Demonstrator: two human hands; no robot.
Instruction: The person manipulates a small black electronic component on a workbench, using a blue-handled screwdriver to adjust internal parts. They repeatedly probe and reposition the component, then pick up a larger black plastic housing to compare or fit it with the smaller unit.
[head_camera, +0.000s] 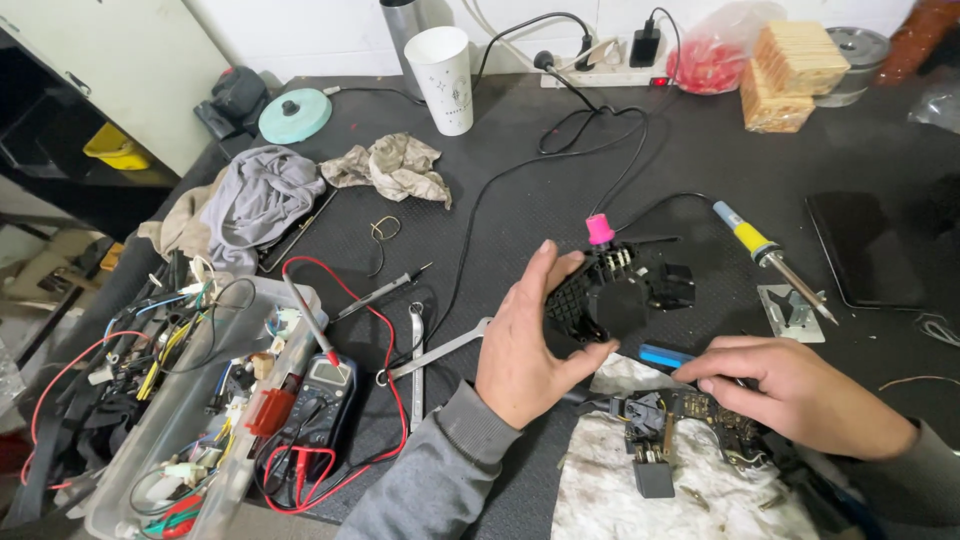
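the left hand (520, 345) has its grip closed around a black plastic switch housing (610, 295), thumb under the lower edge and fingers curled over the near grid-patterned side, holding it tilted just above the dark counter (560, 190). the housing looks light and rigid, a hard moulded shell with thin ribs, small metal contacts and a pink knob (599, 229) sticking out of the far end; those parts seem fragile, so the solid outer rim where the grip already sits is probably the safest place to take it, not the knob or the contacts. the right hand (790, 390) has its grip narrow, fingers pinched on a slim tool with a blue handle (665, 356) whose end points toward the housing; what the tip touches cannot be made out. under that grip, on a stained white cloth (620, 470), lies one small circuit board (690, 415) with a black relay block (653, 478) nearer the body, and a few loose screws beside it. beyond the right grip one soldering iron (770, 255) with a yellow handle rests on its metal stand. to the left of the left grip lie one wrench (435, 352), one multimeter (320, 395) with red leads, and one clear tray (200, 420) full of wire offcuts. far beyond stand one white paper cup (441, 78) and two rags.
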